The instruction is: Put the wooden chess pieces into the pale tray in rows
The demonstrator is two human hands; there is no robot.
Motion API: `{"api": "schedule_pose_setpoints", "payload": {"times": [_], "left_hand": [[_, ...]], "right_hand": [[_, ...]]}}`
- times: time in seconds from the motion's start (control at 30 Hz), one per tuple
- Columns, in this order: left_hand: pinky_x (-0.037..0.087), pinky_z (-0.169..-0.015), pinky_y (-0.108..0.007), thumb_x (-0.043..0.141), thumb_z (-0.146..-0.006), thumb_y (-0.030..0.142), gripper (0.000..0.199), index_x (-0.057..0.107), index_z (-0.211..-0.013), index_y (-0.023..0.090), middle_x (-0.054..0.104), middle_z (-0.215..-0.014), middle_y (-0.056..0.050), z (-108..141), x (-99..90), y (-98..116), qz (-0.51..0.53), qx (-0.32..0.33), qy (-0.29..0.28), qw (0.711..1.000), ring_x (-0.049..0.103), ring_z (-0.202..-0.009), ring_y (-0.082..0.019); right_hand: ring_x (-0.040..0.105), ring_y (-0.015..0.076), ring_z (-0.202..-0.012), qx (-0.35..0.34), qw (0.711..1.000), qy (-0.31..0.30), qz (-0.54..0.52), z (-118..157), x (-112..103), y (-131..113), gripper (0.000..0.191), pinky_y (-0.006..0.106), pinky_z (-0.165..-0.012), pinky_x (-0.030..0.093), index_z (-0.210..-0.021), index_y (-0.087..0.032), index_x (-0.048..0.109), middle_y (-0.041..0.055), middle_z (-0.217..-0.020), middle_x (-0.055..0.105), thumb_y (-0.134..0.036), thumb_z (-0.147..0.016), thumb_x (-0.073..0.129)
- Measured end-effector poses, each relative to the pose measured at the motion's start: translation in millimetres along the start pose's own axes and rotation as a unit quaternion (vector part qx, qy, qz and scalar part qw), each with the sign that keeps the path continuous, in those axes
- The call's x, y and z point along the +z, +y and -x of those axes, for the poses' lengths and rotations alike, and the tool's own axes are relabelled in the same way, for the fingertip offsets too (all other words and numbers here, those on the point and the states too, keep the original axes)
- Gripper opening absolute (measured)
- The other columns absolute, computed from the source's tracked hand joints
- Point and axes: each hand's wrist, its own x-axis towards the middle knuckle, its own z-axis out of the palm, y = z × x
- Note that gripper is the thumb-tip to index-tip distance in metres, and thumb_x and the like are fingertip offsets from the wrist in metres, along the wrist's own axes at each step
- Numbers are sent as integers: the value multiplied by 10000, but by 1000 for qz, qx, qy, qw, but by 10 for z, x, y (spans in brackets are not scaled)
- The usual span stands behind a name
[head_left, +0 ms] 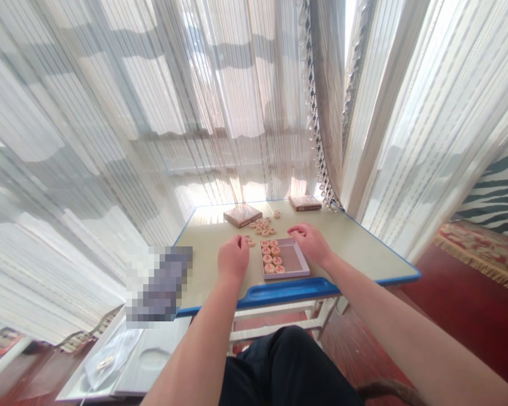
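My left hand [233,258] is closed on the table, left of a shallow box tray [286,274]. Whatever its curled fingers hold, if anything, is hidden. Wooden xiangqi pieces [249,241] lie close by its fingertips. Over the tray's far right corner, my right hand [312,243] has its fingers pinched together; what is in them is too small to make out. Two columns of red-marked xiangqi pieces [275,251] fill the tray's left side, and its right side shows bare floor. Behind the tray lies a loose cluster of xiangqi pieces [262,228].
A flat box [242,215] lies at the back left of the blue-edged table [355,248], and another flat box [305,202] at the back right. A blurred-out dark object [165,285] is at the left edge. Sheer curtains [245,101] hang behind.
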Motion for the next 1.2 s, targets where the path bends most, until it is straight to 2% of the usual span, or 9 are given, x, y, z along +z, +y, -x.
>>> {"api": "schedule_pose_setpoints", "payload": {"times": [0.13,0.3,0.47,0.57,0.7,0.87,1.0,1.1,1.2], "left_hand": [[356,-643,-280,327,-845,337,346,608,-721,178,647,-741,-91,-75,37,36,-35,-5,-2,999,574,-729,-203],[386,-784,-316,358,-786,202,271,609,-880,161,644,-927,-118,-202,87,-21,12,-67,23,997,564,-908,-243],[414,-780,-324,449,-649,124,320,608,-923,170,657,-919,-91,-320,105,-133,71,-173,7,982,583,-881,-246],[441,-717,-311,491,-606,142,361,613,-944,176,671,-891,-74,-400,116,-219,105,-192,-36,975,609,-765,-223],[460,-554,-255,477,-625,175,361,605,-962,167,665,-929,-65,-470,133,-318,210,-233,-96,945,585,-531,-130],[443,-534,-233,573,-629,300,319,628,-918,177,670,-820,-36,-424,99,-296,132,-146,-131,972,579,-552,-124],[458,-612,-238,598,-635,367,426,601,-1009,164,666,-854,-35,-378,54,-267,105,-89,-136,981,599,-680,-148],[458,-675,-254,575,-671,387,421,595,-1034,176,662,-883,-28,-370,69,-274,94,-70,-134,984,593,-716,-151],[451,-695,-271,548,-705,359,440,539,-1118,207,630,-1007,-25,-357,112,-262,72,-57,-91,992,571,-680,-133]], "right_hand": [[579,163,-820,29,999,-24,-1,-534,65,29,256,270,-753,425,-869,-189,645,32,-919,664,-195,-730,430],[574,173,-842,49,998,-8,24,-998,101,355,257,271,-731,411,-888,-178,629,44,-900,663,-249,-773,409],[566,181,-733,63,996,-35,57,-988,107,643,273,275,-643,382,-729,-174,615,56,-760,655,-341,-796,410],[552,175,-674,47,994,-71,72,-916,142,637,299,272,-603,358,-678,-187,599,48,-702,644,-377,-806,408],[548,188,-680,11,990,-111,82,-848,231,539,324,277,-603,341,-635,-196,602,53,-679,640,-414,-800,428],[559,181,-722,-12,991,-124,56,-834,297,501,348,266,-629,352,-681,-197,640,43,-719,650,-416,-812,404],[545,160,-613,19,993,-111,31,-853,290,524,398,257,-564,354,-719,-192,670,15,-600,606,-458,-808,388],[419,131,-432,108,991,-72,-22,-877,263,523,455,262,-472,310,-574,-184,653,-27,-383,394,-538,-756,431],[276,104,-363,165,979,-33,-113,-896,227,517,513,269,-423,263,-459,-186,604,-54,-348,217,-568,-745,417]]}}
